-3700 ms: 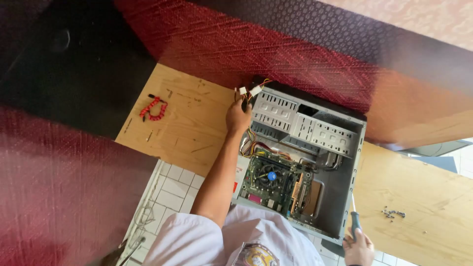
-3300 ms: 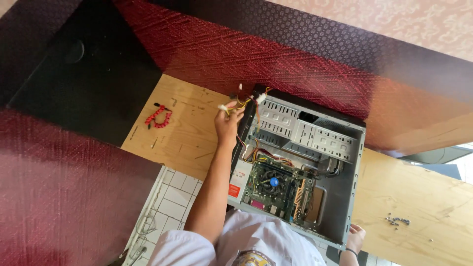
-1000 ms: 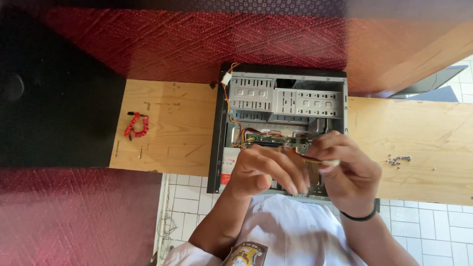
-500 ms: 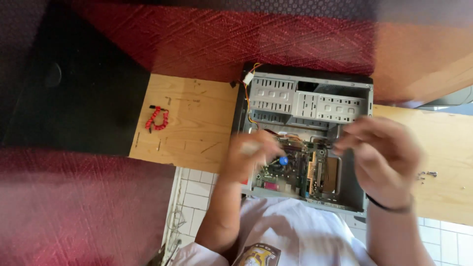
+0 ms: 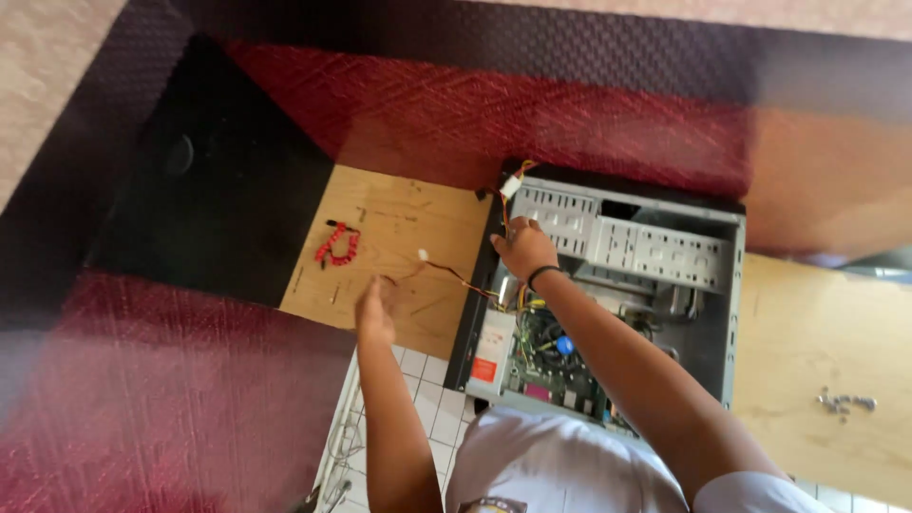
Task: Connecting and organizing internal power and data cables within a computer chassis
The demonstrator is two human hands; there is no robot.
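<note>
An open grey computer case (image 5: 708, 285) lies flat on a wooden table (image 5: 399, 237), with its green motherboard (image 5: 551, 356) showing. My right hand (image 5: 522, 249), a black band on its wrist, sits at the case's far left corner. It is closed around a bundle of coloured wires (image 5: 508, 204) that ends in a white connector (image 5: 514, 184). My left hand (image 5: 375, 309) is blurred over the table, left of the case. It is close to a thin wire with a white plug (image 5: 423, 255) that trails out of the case. I cannot make out its fingers.
A coiled red cable (image 5: 337, 245) lies on the table left of the hands. Several small screws (image 5: 844, 403) sit on the wood right of the case. A black panel (image 5: 209, 180) and red patterned carpet (image 5: 161, 399) border the table. White floor tiles (image 5: 423, 380) show below.
Both hands have left the motherboard area. The right hand moved up to the wires at the case's far left corner. The left hand swung out over the table.
</note>
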